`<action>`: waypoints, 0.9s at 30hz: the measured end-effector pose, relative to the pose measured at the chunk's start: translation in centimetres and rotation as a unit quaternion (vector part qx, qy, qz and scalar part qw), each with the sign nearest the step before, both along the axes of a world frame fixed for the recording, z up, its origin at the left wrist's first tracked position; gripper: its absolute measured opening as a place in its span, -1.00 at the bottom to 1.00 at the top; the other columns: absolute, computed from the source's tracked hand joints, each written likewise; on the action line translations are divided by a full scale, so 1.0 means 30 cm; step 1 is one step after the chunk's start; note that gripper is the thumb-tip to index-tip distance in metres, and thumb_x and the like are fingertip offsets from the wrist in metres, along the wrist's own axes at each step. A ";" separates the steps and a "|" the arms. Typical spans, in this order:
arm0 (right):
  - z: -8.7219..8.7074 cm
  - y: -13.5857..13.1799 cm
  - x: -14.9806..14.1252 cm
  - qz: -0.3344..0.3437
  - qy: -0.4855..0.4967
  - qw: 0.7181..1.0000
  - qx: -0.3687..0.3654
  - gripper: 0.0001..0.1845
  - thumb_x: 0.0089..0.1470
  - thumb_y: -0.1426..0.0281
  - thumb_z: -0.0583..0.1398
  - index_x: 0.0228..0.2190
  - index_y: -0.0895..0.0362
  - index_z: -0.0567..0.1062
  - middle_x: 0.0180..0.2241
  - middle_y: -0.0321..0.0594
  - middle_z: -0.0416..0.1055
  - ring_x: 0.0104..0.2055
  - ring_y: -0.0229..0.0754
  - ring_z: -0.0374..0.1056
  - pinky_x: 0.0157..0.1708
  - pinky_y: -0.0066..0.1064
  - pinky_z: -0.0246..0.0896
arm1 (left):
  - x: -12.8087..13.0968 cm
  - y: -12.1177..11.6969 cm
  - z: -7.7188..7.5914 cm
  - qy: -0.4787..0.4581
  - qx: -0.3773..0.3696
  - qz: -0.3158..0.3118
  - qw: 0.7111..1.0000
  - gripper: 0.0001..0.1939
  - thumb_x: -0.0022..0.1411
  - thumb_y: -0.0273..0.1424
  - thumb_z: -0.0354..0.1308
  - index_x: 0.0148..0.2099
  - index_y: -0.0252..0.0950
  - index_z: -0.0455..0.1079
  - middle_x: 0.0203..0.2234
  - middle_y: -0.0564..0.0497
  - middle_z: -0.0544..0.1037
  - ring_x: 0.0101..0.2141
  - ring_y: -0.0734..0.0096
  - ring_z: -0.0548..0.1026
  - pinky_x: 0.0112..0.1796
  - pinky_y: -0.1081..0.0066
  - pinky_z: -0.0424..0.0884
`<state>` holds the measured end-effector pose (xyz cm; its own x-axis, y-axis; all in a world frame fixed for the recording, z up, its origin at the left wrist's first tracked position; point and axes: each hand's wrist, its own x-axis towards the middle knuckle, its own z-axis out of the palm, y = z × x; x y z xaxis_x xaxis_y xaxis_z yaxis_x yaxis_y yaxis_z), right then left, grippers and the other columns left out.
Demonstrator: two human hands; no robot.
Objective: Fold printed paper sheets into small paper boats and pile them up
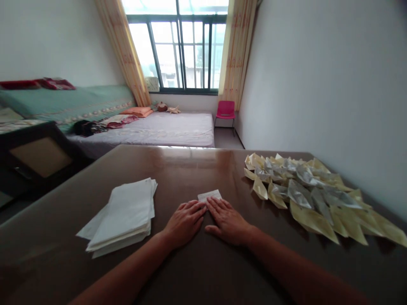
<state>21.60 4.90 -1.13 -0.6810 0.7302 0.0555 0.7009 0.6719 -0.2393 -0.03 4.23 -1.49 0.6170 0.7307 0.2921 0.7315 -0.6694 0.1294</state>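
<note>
Here, small paper [205, 195] lies forward, partly under right hand [228, 221]; left hand [186, 223] at its near-left edge; both flat, unclenched.

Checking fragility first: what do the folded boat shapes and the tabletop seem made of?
Boat shapes: likely thin paper, matte yellow or greyer with a slight sheen; sharp creases show. Tabletop: glossy brown, perhaps varnished wood or laminate; it reflects bright light.

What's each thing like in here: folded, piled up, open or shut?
Small paper: lying down, partly covered
Left hand: open, palm down
Right hand: open, palm down
Paper stack: piled, edges uneven
Paper boats: folded, crowded together
Curtains: pulled apart
Pink chair: upright
Window: can't tell whether a pane is open
</note>
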 end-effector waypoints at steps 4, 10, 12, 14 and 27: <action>0.000 0.029 0.026 -0.025 -0.017 0.999 -0.013 -0.13 0.19 -0.09 -0.18 0.28 0.29 -0.01 0.32 0.01 -0.16 0.36 -0.02 -0.27 0.30 -0.12 -0.27 | -0.003 -0.001 -0.006 -0.005 0.015 0.012 1.000 -0.66 0.32 -0.36 -0.02 0.12 -0.12 0.33 0.07 0.08 0.44 0.07 0.27 0.35 0.04 0.22 0.29; -0.003 0.052 0.052 -0.021 -0.025 0.999 -0.005 -0.10 0.16 -0.11 -0.13 0.28 0.28 -0.03 0.32 -0.01 -0.20 0.36 -0.01 -0.27 0.30 -0.10 -0.26 | -0.010 0.019 -0.007 0.015 0.047 0.028 0.998 -0.62 0.31 -0.27 0.02 0.15 -0.16 0.30 0.08 0.05 0.44 0.08 0.22 0.35 0.01 0.22 0.28; -0.012 0.051 0.051 -0.022 -0.018 1.000 -0.001 -0.12 0.17 -0.10 -0.12 0.28 0.26 -0.03 0.32 -0.03 -0.17 0.36 -0.03 -0.26 0.30 -0.09 -0.27 | -0.011 0.024 -0.004 0.025 0.051 0.014 0.998 -0.62 0.31 -0.25 0.02 0.14 -0.16 0.31 0.07 0.05 0.45 0.08 0.23 0.35 0.01 0.21 0.27; -0.023 0.058 0.048 -0.038 -0.007 0.999 0.011 -0.19 0.20 -0.05 -0.12 0.28 0.23 0.02 0.31 -0.05 -0.12 0.36 -0.04 -0.22 0.29 -0.08 -0.27 | -0.011 0.024 -0.003 0.026 0.053 0.014 0.998 -0.65 0.31 -0.27 0.01 0.11 -0.17 0.34 0.06 0.05 0.45 0.07 0.22 0.36 0.01 0.21 0.27; -0.061 0.170 0.076 -0.156 0.243 0.957 0.023 -0.34 0.02 0.33 0.23 0.15 0.15 0.23 -0.14 -0.10 0.45 -0.05 -0.05 0.32 -0.03 -0.17 0.19 | -0.012 0.007 -0.005 -0.032 0.018 0.029 0.999 -0.72 0.32 -0.34 -0.01 0.00 -0.11 0.43 0.01 0.02 0.45 0.00 0.24 0.40 0.00 0.18 0.37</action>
<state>23.89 10.00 -2.96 -0.3161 0.8828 0.3474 0.6817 0.4660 -0.5640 -0.41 4.44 -1.62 0.5529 0.7528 0.3571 0.7601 -0.6313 0.1541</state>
